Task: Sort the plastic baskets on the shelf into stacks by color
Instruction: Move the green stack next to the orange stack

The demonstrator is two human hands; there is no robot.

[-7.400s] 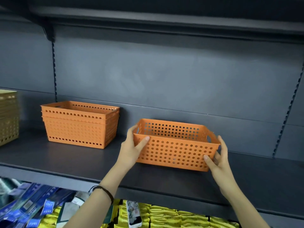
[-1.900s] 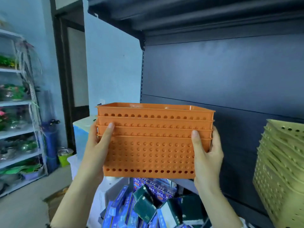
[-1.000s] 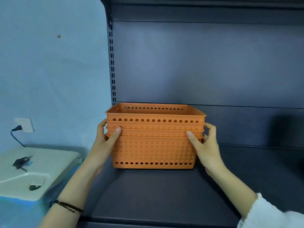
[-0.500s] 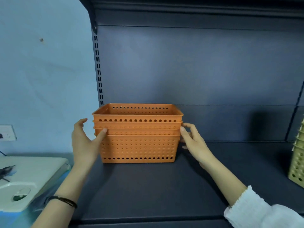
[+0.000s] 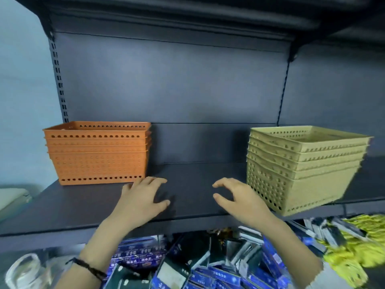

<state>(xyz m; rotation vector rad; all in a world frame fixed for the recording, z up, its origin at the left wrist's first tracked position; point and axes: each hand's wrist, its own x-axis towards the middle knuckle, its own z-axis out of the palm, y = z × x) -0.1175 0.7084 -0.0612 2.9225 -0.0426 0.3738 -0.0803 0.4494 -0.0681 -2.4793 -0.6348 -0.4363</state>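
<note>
A stack of several orange perforated baskets (image 5: pixel 98 153) stands at the left end of the dark shelf (image 5: pixel 187 180), against the back panel. A taller stack of several pale yellow-green baskets (image 5: pixel 300 165) stands at the right, its front corner jutting past the shelf's front edge. My left hand (image 5: pixel 143 199) hovers over the shelf just right of the orange stack, fingers spread, holding nothing. My right hand (image 5: pixel 239 199) hovers a little left of the yellow-green stack, fingers apart and empty.
Bare shelf surface lies between the two stacks. Below the shelf sit blue and black packets (image 5: pixel 187 268) and yellow packets (image 5: pixel 350 247). A white appliance (image 5: pixel 10 197) stands at the far left beside a pale blue wall. Another shelf (image 5: pixel 187 13) hangs overhead.
Both hands have let go of the orange stack and pulled back toward the shelf's middle. The view has swung right, bringing the yellow-green stack fully into sight.
</note>
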